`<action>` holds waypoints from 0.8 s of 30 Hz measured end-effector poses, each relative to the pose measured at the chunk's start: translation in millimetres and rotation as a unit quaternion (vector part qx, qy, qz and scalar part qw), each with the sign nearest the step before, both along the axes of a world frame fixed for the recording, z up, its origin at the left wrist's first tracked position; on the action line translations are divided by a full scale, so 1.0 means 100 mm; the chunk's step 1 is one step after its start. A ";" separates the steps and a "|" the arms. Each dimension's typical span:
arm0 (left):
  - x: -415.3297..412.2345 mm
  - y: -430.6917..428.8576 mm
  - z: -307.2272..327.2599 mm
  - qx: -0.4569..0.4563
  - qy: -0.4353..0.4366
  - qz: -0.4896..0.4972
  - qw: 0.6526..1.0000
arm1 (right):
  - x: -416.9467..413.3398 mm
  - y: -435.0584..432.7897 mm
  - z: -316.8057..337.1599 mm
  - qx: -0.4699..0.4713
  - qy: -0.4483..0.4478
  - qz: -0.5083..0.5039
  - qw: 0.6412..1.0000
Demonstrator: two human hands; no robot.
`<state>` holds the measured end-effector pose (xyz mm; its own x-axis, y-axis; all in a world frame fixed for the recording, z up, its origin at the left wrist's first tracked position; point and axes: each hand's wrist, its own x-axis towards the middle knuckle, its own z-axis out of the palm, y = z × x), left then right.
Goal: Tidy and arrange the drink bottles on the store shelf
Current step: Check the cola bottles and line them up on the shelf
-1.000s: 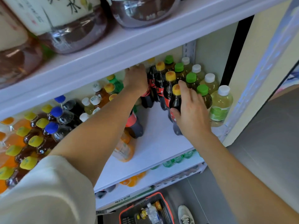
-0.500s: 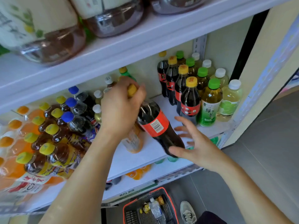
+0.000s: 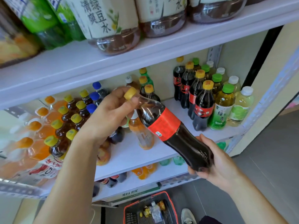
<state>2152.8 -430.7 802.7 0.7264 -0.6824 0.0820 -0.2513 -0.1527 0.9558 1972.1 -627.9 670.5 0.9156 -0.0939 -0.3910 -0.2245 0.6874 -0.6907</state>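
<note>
A dark cola bottle (image 3: 163, 125) with a red label and yellow cap is tilted in front of the middle shelf (image 3: 129, 154), cap up-left, base down-right. My left hand (image 3: 106, 113) pinches its neck just below the cap. My right hand (image 3: 215, 164) cups and grips its base. At the shelf's right end stand a row of matching cola bottles (image 3: 203, 107), then green-capped tea bottles (image 3: 222, 105) and white-capped pale bottles (image 3: 241, 105). An orange drink bottle (image 3: 142, 135) stands behind the held cola.
Yellow-capped brown tea bottles (image 3: 64, 126), blue-capped bottles (image 3: 93, 96) and orange-capped bottles (image 3: 34, 126) crowd the shelf's left. Large bottles (image 3: 105, 21) fill the upper shelf. A red basket (image 3: 150, 210) with small bottles sits on the floor beside a shoe (image 3: 187, 215).
My left hand pulled the cola bottle out from the shelf and tilted it. My right hand left the cola row, dropped below and now grips the bottle's base.
</note>
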 end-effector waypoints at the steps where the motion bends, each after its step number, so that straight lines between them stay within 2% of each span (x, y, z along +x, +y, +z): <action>1: -0.01 0.00 0.00 -0.010 -0.007 -0.003 1.000 | -0.01 0.01 -0.01 0.010 0.007 0.012 1.000; 4: -0.05 -0.02 0.00 -0.018 -0.077 0.012 0.997 | -0.03 0.04 -0.03 0.042 0.004 0.053 0.998; 7: -0.07 -0.05 -0.01 -0.013 -0.126 0.063 0.990 | -0.05 0.03 -0.03 0.055 -0.051 0.022 0.997; 9: -0.06 -0.09 -0.01 0.032 -0.192 0.140 0.971 | -0.05 0.00 -0.02 0.040 -0.105 0.007 0.994; 12: -0.07 -0.13 -0.02 0.086 -0.246 0.211 0.942 | -0.07 -0.04 -0.04 -0.018 -0.111 -0.010 0.994; 14: -0.07 -0.14 0.00 0.083 -0.232 0.186 0.951 | -0.09 -0.04 -0.06 -0.024 -0.102 -0.031 0.994; 18: -0.06 -0.05 0.07 0.003 -0.077 0.065 0.995 | -0.12 -0.01 -0.04 -0.018 -0.047 -0.051 0.997; 21: -0.09 -0.03 0.07 -0.006 -0.088 0.035 0.995 | -0.09 -0.03 -0.04 -0.032 0.020 -0.027 0.999; 24: -0.11 -0.08 0.06 -0.015 -0.115 0.090 0.989 | -0.09 -0.06 -0.04 -0.035 0.021 0.037 0.998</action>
<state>2142.3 -439.0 808.2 0.7960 -0.5378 0.2779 -0.4344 -0.1879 0.8809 1963.3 -633.6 666.4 0.9043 -0.0554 -0.4233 -0.3019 0.6181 -0.7258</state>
